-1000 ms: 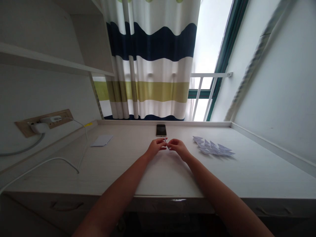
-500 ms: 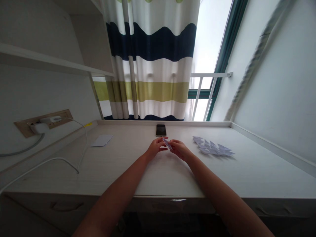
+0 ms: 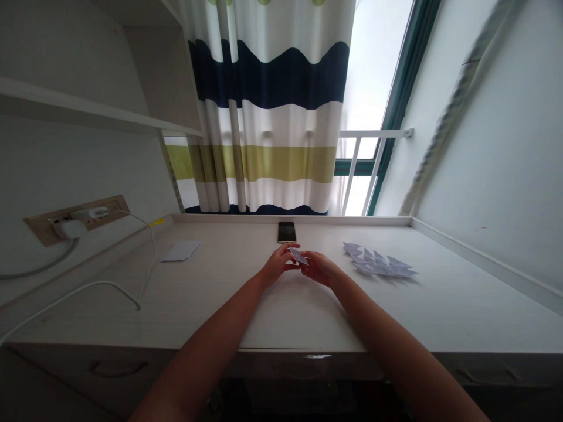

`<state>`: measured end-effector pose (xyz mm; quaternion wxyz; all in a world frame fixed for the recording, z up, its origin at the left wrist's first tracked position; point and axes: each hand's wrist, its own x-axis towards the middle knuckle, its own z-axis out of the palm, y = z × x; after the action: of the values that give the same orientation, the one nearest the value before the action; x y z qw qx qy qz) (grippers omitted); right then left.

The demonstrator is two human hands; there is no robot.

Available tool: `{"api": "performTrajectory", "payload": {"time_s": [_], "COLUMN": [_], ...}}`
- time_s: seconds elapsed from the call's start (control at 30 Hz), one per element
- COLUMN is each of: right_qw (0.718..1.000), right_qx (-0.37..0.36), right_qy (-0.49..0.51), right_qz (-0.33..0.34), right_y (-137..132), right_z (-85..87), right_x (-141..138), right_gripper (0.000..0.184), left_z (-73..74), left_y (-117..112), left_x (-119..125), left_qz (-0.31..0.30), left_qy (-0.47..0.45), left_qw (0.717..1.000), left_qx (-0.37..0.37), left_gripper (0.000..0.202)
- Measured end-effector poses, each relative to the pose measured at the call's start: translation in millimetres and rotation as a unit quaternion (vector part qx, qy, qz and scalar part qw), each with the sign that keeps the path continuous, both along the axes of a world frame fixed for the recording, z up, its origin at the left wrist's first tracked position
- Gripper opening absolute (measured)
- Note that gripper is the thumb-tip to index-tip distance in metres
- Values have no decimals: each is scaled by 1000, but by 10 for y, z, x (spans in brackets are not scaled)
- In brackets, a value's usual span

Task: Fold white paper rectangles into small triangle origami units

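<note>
A small folded white paper piece [image 3: 298, 256] is pinched between my two hands over the middle of the pale desk [image 3: 281, 305]. My left hand [image 3: 278, 264] grips its left end with closed fingers. From the right, my right hand [image 3: 321, 266] holds it the same way. To the right lies a cluster of several similar folded paper pieces [image 3: 378, 262] flat on the desk.
A dark phone [image 3: 287, 231] lies at the back of the desk near the striped curtain [image 3: 268, 117]. A white paper sheet [image 3: 181, 250] rests at the left. A white cable [image 3: 109, 281] runs from a wall socket [image 3: 74, 220] across the left desk edge.
The paper piece has turned from edge-on to showing its flat face, slightly raised between my fingers. Both hands stay in nearly the same place.
</note>
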<state>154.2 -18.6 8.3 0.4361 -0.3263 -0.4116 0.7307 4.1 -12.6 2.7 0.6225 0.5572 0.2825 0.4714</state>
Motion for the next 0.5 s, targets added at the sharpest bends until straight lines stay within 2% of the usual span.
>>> {"api": "performTrajectory", "payload": {"time_s": [0.5], "right_qw": [1000], "right_qx": [-11], "right_qy": [0], "right_qz": [-11], "right_y": [-25], "right_z": [38], "right_x": [-36], "right_gripper": [8], "left_z": [43], "left_y": [-35], "left_x": [12], "left_qz": [3], "left_qy": [-1], "left_qw": [1000], "left_qx": [-2], "left_gripper": [29]}}
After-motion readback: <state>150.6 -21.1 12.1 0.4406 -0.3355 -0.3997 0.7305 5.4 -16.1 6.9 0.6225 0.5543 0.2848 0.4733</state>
